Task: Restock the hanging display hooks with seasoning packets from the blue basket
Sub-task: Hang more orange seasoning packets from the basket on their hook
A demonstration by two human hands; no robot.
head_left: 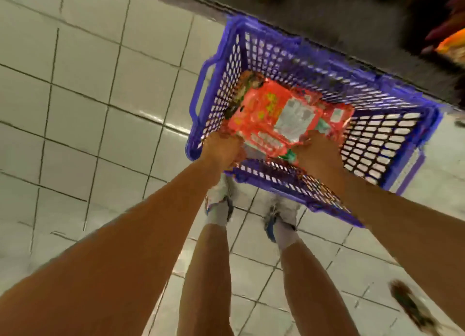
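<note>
Both hands are reaching down into the blue basket (392,144) on the tiled floor. The left hand (222,148) is gripping the seasoning packets (284,124) at their eight o'clock corner and the right hand (318,148) at five o'clock. The stack's long axis is running from ten to four o'clock between the hands, though blur is hiding exactly how the fingers are curling.

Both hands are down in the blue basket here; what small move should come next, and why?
Probably lift the red packets straight up out of the blue basket. The left hand and right hand seem to grip the stack's near edge, still below the rim.
</note>
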